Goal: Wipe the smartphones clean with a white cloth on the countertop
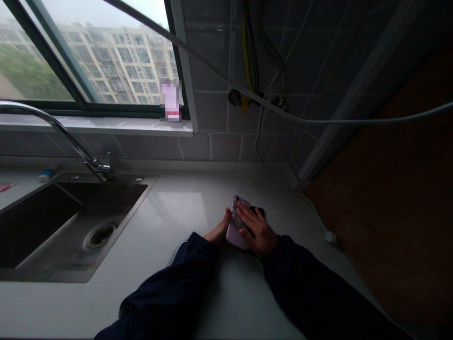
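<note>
Tilted up over the countertop is a pale pink-purple smartphone (234, 234), its back towards me and its camera lenses at the upper end. My left hand (220, 231) grips its left edge with the thumb up along the side; the other fingers are hidden behind it. My right hand (259, 232) lies across the phone's back, fingers stretched out and touching the surface. Just past those fingers a black, flat-edged thing (261, 211) pokes out; I cannot tell whether it lies under or behind the phone.
A steel sink (122, 222) with a curved faucet (71, 137) is set into the white countertop (170, 293) on the left. Behind are a tiled wall, a window and a blurred pink item (171, 100) on the sill. A white cable (314, 212) with a plug runs along the right.
</note>
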### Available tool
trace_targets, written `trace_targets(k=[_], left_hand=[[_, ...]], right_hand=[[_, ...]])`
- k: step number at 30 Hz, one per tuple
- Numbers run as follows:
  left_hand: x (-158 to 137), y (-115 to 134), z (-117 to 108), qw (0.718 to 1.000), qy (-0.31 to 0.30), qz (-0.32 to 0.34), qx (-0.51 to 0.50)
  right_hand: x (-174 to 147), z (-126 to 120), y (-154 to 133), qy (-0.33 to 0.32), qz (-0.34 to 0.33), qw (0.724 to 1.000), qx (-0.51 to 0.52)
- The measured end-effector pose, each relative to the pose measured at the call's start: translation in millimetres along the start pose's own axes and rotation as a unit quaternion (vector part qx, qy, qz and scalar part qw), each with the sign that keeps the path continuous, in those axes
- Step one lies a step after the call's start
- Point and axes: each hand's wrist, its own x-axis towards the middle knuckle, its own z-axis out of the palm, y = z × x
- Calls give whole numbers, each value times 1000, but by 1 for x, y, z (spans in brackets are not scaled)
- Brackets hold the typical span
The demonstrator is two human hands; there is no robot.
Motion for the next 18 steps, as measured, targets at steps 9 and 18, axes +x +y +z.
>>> trace_targets(k=[9,18], left_hand=[[0,-8,-3,997,54,-23,53],[-4,-3,6,999,33,-7,41]], right_hand=[[-1,7,7,27,46,999,-6],[-2,8,8,20,51,998,11]])
